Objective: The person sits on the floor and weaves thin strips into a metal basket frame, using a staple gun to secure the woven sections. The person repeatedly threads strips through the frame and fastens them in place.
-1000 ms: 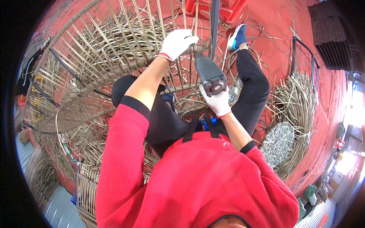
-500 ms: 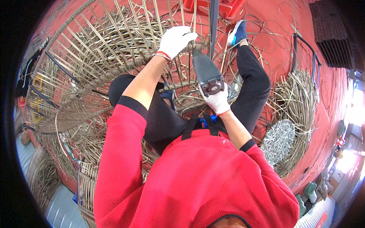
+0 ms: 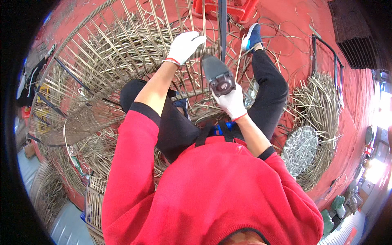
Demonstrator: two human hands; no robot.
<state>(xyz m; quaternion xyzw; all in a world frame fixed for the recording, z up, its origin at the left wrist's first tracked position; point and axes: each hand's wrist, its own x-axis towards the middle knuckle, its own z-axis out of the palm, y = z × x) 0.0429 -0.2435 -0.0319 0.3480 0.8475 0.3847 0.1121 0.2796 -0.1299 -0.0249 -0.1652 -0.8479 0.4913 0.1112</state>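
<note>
wicker frame (image 3: 122, 53): large round cane structure, half woven, lying on its side ahead of the knees; bare ribs fan upward, woven band lower left.
left hand (image 3: 183, 45): white glove, fingers curled over a rib near the upper edge, gripping it.
right hand (image 3: 232, 102): white glove, clenched round a dark grey power tool (image 3: 218, 75), nose aimed toward the ribs.
tool to frame: close to the cane, contact point not clear.
doing it well: judged best to brace the rib firmly, keep the gloved fingers apart from the tool nose, set the nose square to the cane.
risk: loose strands (image 3: 318, 106) on the red floor (image 3: 294, 32) may snag the feet.
</note>
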